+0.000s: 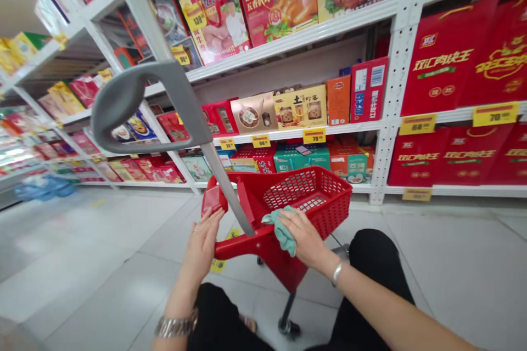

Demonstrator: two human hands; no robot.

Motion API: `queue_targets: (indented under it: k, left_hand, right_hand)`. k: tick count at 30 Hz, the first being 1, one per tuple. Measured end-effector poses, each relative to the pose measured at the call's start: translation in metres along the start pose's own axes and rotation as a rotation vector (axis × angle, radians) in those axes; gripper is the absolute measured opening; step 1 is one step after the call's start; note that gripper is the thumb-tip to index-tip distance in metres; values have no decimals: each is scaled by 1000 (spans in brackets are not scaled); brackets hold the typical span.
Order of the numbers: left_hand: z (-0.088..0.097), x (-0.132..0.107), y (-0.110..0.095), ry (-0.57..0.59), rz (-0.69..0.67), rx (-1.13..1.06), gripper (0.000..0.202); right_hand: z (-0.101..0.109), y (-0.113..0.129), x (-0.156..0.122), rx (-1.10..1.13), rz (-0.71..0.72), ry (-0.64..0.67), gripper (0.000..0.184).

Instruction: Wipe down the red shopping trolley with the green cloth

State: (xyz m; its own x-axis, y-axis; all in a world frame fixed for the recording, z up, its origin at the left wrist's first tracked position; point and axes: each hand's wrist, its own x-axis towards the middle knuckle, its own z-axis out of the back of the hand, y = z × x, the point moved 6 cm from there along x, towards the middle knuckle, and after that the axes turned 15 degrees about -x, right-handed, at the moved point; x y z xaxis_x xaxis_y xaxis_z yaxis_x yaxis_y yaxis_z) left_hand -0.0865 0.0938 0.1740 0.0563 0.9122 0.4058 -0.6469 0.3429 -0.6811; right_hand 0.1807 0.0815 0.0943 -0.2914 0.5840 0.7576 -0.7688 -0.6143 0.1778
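Note:
A red plastic shopping basket on wheels [325,197] stands on the floor in front of my knees, its grey pull handle [135,104] rising toward the camera. My right hand [304,238] presses a teal cloth [282,230] against the basket's near rim, fingers closed over the cloth. My left hand [202,244] rests with fingers stretched flat against the basket's left near edge, beside the handle's metal pole [230,197]. It holds nothing.
White shelving [296,38] packed with red and yellow gift boxes runs behind the basket and off to the left. Yellow price tags [494,114] line the shelf edges. Pale floor tiles [102,263] spread to the left and right. My black trouser legs [370,252] flank the basket.

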Motion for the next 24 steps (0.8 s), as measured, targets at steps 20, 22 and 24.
queue_targets:
  k: [20, 22, 24]
  left_hand:
    - [-68, -47, -22, -165, -373, 252, 35]
    - [-92, -30, -23, -143, -253, 271, 39]
    - [-106, -13, -18, -132, -124, 347, 41]
  right_hand:
    - [21, -113, -70, -558, -291, 164, 49]
    - [16, -89, -67, -532, -286, 172, 47]
    - [8, -67, -62, -476, -275, 178, 48]
